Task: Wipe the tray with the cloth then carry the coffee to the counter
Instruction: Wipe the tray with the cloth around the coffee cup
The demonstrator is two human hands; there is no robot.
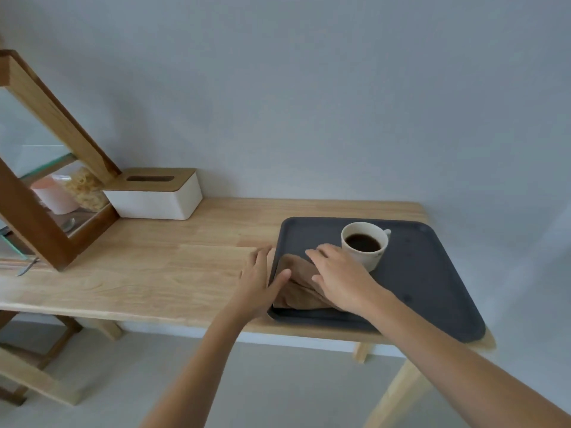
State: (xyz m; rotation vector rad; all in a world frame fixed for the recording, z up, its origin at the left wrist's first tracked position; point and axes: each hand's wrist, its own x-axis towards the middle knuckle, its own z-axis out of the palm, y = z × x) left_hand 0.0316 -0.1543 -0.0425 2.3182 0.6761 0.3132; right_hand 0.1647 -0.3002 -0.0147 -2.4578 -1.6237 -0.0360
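Note:
A dark grey tray [426,273] lies on the right part of a wooden table. A white cup of black coffee [364,244] stands on the tray near its back. A brown cloth [298,285] lies bunched in the tray's front left corner. My right hand [336,276] rests flat on the cloth, fingers spread, right beside the cup. My left hand [258,279] grips the tray's left rim, thumb over the edge and touching the cloth.
The light wooden table [154,267] runs to the left. A white tissue box with a wooden lid [157,194] stands at the back. A wood-framed glass cabinet [46,180] stands at the left with jars inside. A spoon [27,267] lies by it.

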